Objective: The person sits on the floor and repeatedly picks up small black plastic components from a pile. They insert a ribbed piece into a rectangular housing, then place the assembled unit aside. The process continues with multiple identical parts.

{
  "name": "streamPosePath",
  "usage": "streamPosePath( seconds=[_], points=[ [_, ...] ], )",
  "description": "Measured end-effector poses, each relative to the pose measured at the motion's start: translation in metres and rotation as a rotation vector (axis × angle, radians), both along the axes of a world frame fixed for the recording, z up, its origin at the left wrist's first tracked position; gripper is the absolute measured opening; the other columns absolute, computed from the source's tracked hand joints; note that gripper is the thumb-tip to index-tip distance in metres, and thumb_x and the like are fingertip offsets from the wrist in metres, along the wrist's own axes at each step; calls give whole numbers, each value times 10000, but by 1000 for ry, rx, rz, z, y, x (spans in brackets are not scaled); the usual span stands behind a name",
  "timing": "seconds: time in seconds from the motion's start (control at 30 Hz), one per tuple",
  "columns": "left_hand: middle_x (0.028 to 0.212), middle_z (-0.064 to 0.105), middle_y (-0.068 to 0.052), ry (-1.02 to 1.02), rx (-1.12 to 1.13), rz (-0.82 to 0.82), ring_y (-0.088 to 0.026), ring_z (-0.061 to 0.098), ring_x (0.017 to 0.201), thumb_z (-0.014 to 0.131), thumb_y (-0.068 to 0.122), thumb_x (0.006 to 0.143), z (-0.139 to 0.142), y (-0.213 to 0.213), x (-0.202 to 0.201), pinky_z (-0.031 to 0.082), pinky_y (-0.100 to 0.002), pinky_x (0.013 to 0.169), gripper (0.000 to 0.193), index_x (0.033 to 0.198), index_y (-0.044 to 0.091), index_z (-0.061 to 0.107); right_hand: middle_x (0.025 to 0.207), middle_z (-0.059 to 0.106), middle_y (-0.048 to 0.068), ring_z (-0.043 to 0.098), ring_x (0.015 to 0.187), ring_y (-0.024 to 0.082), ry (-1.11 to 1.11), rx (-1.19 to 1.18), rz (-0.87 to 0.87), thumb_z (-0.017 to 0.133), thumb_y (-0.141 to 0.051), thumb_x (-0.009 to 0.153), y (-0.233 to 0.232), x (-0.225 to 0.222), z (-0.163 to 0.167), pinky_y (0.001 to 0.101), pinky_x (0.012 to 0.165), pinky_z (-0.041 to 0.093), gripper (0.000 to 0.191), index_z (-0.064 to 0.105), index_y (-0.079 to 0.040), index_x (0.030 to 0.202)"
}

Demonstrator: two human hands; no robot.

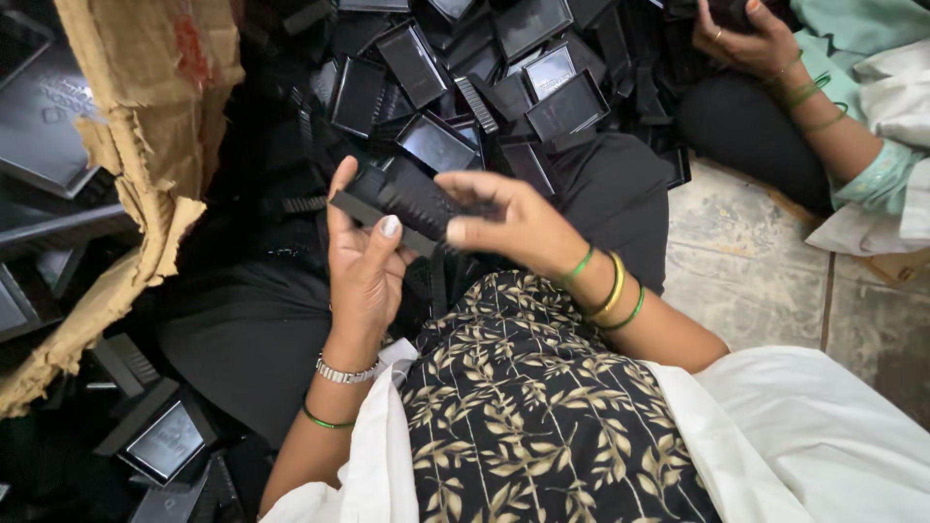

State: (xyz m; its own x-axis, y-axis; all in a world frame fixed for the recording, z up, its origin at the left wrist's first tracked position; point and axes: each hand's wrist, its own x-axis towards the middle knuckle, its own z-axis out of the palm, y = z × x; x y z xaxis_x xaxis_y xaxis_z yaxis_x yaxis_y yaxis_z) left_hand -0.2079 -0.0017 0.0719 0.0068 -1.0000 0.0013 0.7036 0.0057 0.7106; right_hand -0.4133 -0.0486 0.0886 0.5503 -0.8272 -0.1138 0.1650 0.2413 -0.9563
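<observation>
The left hand (360, 271) cups a black ribbed part (407, 201) from below, fingers curled around its near end, thumb across the front; the right hand (513, 221) pinches the part's far end with fingertips closed on it; the grip looks light, so a twist could let the part slip into the lap just below it; beyond the part lies a pile of black trays (484, 87), where it would likely be hard to find; a co-worker's hand (746, 39) works past the pile.

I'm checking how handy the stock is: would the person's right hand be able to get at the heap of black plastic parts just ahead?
Probably yes. The right hand and left hand both hold one black part, and the heap lies open just beyond, nothing between.
</observation>
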Motion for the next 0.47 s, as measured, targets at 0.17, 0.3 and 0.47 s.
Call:
streamPosePath(
  seconds=[0.17,0.3,0.47],
  points=[
    [1283,625,-140,-186,61,49,-212,678,1110,670,-17,961,15,7,-7,634,-396,908,815,1635,132,235,1327,657,89,614,1188,146,-115,33,-58,742,-48,906,13,4,-11,304,1053,502,667,479,58,1510],
    [1261,660,-153,-249,77,-9,-214,704,1076,690,-37,928,16,12,-9,649,-386,890,819,1619,100,273,1433,580,101,594,1286,166,-105,-129,73,760,-99,947,17,-4,-6,331,1141,470,682,459,32,1544],
    [1338,633,-166,-345,-34,45,-218,647,1196,717,-75,992,-1,20,-10,562,-402,1050,839,1690,88,279,1510,565,153,580,1409,303,355,-767,-55,797,-251,939,32,9,4,378,1221,425,723,463,-50,1548]
  ],
)
